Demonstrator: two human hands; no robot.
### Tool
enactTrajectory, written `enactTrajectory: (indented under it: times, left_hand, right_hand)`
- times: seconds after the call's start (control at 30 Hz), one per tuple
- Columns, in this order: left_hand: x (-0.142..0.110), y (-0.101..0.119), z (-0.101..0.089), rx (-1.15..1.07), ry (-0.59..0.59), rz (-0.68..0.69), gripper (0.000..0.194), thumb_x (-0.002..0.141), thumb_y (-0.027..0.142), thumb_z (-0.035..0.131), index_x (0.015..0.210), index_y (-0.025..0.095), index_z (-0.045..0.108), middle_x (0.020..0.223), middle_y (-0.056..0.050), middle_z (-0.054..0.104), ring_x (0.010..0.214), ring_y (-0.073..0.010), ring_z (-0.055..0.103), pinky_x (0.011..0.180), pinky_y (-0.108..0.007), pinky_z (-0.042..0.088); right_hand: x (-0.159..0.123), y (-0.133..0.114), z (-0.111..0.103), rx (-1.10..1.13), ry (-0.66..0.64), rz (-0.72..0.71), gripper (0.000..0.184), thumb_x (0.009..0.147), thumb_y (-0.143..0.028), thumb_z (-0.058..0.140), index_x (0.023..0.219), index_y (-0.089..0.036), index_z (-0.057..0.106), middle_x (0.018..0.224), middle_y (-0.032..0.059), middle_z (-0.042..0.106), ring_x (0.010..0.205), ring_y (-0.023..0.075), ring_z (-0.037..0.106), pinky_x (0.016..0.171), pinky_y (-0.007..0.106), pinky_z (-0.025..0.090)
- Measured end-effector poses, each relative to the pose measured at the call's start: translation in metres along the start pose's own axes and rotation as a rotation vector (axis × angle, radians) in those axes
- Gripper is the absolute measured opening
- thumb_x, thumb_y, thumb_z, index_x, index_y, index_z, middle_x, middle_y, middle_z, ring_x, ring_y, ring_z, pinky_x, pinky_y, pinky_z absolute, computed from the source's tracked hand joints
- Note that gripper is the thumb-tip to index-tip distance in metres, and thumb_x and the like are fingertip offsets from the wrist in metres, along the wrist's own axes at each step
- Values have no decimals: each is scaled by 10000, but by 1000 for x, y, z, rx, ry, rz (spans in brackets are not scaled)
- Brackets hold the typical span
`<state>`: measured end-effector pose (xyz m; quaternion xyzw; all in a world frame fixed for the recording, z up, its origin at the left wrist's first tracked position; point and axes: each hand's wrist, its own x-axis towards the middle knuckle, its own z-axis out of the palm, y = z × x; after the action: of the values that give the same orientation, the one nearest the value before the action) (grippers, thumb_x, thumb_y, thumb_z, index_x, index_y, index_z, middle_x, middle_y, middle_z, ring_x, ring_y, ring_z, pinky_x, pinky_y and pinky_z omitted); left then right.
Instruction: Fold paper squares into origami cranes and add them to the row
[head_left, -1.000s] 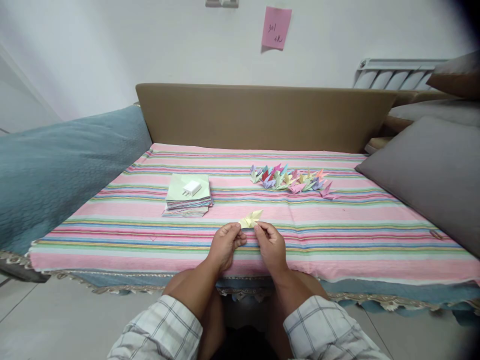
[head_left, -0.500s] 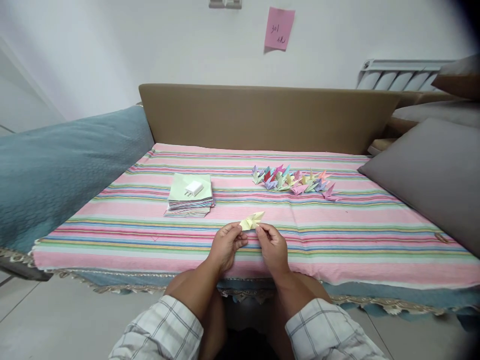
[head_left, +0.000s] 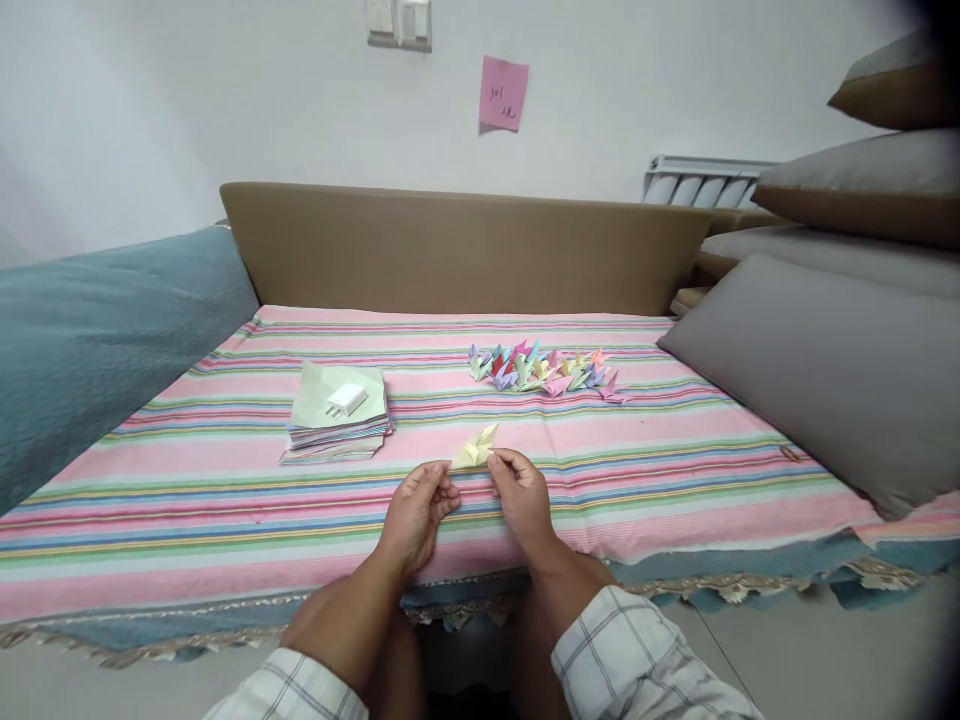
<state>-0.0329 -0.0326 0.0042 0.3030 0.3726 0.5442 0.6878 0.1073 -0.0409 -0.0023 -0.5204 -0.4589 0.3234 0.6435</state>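
A pale yellow origami crane (head_left: 475, 450) is held between my two hands, just above the striped cloth. My left hand (head_left: 420, 505) pinches its left tip between thumb and forefinger, the other fingers curled. On the other side, my right hand (head_left: 521, 492) has thumb and forefinger closed on the crane's right part. Beyond them, a cluster of folded paper cranes (head_left: 555, 383) in many colours stands on the cloth. To the left lies a stack of square paper (head_left: 337, 435) with a green sheet on top, and a white plug adapter (head_left: 347, 399) rests on it.
The striped cloth (head_left: 600, 430) covers a sofa seat. Grey cushions (head_left: 817, 370) are piled at the right, and a blue padded armrest (head_left: 120, 330) bounds the left. A brown backrest (head_left: 465, 250) stands behind. A small brown ring-like object (head_left: 790, 454) lies near the cushion.
The view has shifted, so the surroundings appear further left. The crane's left part now shows more extended between my hands; both hands keep their pinch on it.
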Motion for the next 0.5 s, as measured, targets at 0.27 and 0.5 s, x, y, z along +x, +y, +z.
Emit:
enactTrajectory:
  times: [0.27, 0.5]
  left_hand:
    - [0, 2, -2, 53, 20, -12, 371, 608, 417, 772, 826, 145, 645, 627, 38, 541, 584, -75, 551, 578, -198, 502]
    - [0, 1, 3, 108, 35, -38, 362, 562, 391, 801, 787, 148, 653, 595, 40, 546, 568, -75, 541, 573, -191, 490]
  right_hand:
    - [79, 11, -71, -143, 128, 10, 421, 712, -529, 593, 891, -156, 671, 653, 4, 625, 546, 128, 512, 518, 248, 406]
    - [147, 37, -148, -540, 300, 43, 386, 676, -471, 546, 842, -155, 692, 748, 61, 681, 687, 202, 577, 638, 303, 404]
